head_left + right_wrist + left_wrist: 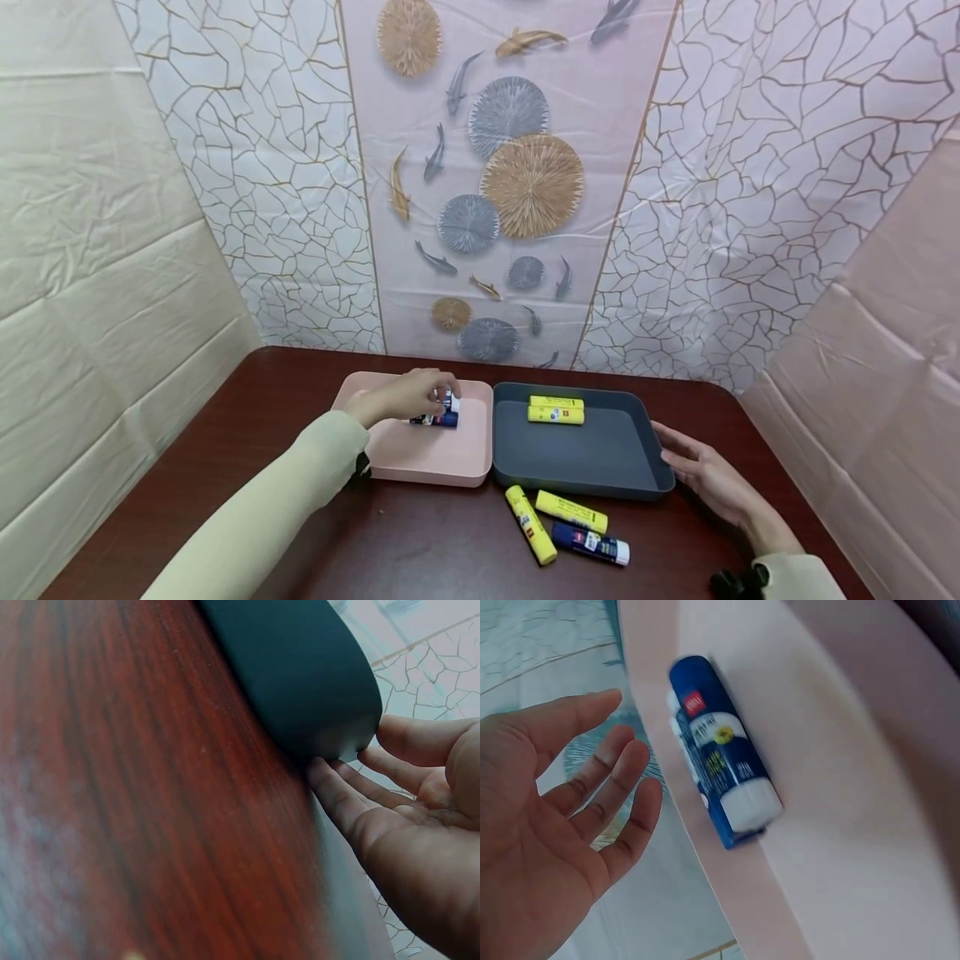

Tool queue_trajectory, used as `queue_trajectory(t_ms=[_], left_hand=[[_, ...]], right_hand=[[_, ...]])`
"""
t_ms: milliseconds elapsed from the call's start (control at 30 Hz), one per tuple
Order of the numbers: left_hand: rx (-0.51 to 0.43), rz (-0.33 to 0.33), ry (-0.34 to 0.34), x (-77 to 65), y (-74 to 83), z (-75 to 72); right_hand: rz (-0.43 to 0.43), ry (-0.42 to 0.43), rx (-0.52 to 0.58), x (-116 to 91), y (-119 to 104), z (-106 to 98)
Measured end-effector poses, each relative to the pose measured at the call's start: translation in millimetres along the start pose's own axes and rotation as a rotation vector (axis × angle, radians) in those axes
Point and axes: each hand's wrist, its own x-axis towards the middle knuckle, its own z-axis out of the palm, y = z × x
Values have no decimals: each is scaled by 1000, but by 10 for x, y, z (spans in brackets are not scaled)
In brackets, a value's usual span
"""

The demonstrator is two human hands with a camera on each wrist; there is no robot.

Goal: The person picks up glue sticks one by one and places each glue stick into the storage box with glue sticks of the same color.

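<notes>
My left hand (411,395) is over the pink tray (465,467). In the left wrist view its fingers are spread and loosely bent, holding nothing. Beside them in that tray lie two blue glue sticks side by side; the nearer glue stick (720,735) has a white cap and partly covers the other. My right hand (712,477) is at the right side of the dark grey tray (585,467). Its fingertips touch that tray's outer wall (315,682) near a corner, with the fingers nearly straight. Two yellow glue sticks (556,414) lie together inside the grey tray.
In front of the grey tray, a yellow glue stick (530,525), another yellow glue stick (572,511) and a blue glue stick (590,543) lie on the dark red table (420,542). The trays stand next to each other. Patterned cloth (300,208) hangs behind the table.
</notes>
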Motion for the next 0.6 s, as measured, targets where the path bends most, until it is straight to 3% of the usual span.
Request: queue_trajectory(t_ms=[300, 467, 600], left_hand=[[-138, 117, 92, -137, 276, 125], [-178, 162, 77, -208, 435, 266], [-196, 155, 61, -245, 551, 340]], right_hand=[[-15, -3, 1, -13, -19, 3], [-11, -6, 1, -5, -8, 5], [-5, -2, 16, -1, -10, 5]])
